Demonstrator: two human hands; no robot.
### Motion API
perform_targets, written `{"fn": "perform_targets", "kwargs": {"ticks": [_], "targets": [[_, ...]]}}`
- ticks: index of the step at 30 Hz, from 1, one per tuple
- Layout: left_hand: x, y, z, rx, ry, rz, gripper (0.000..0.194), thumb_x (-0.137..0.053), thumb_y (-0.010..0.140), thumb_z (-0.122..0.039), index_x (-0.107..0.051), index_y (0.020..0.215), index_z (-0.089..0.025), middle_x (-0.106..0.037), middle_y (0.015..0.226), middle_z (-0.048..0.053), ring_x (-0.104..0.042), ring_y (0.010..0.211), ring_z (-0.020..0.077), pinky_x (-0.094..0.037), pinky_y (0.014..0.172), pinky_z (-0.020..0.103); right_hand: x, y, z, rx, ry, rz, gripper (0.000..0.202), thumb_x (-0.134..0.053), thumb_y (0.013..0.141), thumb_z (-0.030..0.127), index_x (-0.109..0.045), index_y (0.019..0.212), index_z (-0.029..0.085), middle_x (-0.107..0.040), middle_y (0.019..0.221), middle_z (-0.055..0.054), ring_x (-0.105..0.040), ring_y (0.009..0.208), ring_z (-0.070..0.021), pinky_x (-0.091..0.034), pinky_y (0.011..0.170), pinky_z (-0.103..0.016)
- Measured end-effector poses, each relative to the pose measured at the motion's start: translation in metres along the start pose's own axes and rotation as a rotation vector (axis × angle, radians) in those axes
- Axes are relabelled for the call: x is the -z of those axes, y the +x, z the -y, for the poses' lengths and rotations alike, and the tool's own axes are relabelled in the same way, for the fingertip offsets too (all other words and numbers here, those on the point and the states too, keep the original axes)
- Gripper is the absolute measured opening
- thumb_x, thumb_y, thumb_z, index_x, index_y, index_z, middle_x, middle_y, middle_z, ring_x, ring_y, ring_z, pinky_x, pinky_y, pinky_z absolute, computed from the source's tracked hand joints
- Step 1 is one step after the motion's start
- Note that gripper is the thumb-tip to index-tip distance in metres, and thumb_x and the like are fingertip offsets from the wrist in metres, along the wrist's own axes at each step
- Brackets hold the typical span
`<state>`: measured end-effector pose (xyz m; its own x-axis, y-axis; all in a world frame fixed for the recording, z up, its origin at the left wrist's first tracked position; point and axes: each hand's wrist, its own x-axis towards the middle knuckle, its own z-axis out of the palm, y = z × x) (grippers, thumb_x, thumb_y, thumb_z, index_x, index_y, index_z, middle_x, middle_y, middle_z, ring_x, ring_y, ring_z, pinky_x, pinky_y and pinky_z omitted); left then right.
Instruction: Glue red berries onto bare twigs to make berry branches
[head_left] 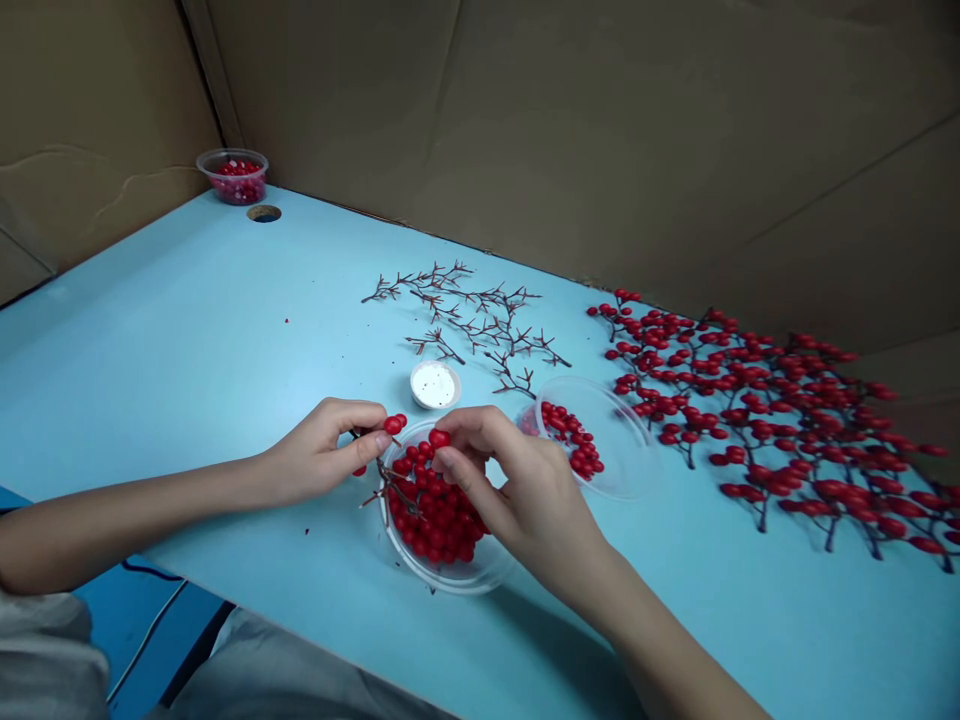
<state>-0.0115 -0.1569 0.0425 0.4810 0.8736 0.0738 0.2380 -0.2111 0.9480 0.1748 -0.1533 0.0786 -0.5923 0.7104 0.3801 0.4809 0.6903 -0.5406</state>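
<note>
My left hand (pixel 328 455) is closed on a thin brown artificial twig (pixel 401 488), which carries a few red berries near my fingers and has bare prongs. Between the thumb and forefinger of my right hand (pixel 510 480) is a single red berry (pixel 439 438), close to the twig. Both hands are over the near side of a clear plastic bowl (pixel 480 585) filled with loose red berries (pixel 439 520). Just behind the bowl stands a small white cup (pixel 435 385) with white contents. My right hand hides part of the bowl.
Bare twigs (pixel 480 315) lie behind the cup. A clear tub (pixel 622 440) with red berries is right of my hands. Many berry-covered branches (pixel 750 400) spread over the right side. Another berry tub (pixel 238 180) stands in the far left corner, near a hole (pixel 264 213) in the table.
</note>
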Motion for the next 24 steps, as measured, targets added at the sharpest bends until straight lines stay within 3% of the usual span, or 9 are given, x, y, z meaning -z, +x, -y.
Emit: {"fn": "perform_targets", "kwargs": {"ticks": [7,24], "targets": [[-0.001,0.000,-0.001,0.009,-0.017,0.013,0.025,-0.039,0.082,-0.023,-0.040,0.058,-0.014,-0.039,0.055,-0.004,-0.038,0.052,0.0061,-0.032,0.050,0.017,-0.009,-0.001,-0.001,0.096,-0.012,-0.021,0.005,-0.050,0.078,0.013,-0.049,0.082,0.016,-0.059,0.073,-0.002,-0.056,0.065,-0.0091,-0.045,0.058,-0.018],[-0.003,-0.003,-0.001,-0.034,-0.004,0.015,0.028,-0.037,0.083,-0.026,-0.036,0.057,-0.015,-0.037,0.054,-0.004,-0.035,0.052,0.0069,-0.029,0.050,0.019,-0.028,-0.006,-0.003,0.161,0.038,-0.128,0.010,-0.049,0.077,0.009,-0.046,0.080,0.018,-0.056,0.073,-0.001,-0.054,0.066,-0.0090,-0.047,0.057,-0.020]]}}
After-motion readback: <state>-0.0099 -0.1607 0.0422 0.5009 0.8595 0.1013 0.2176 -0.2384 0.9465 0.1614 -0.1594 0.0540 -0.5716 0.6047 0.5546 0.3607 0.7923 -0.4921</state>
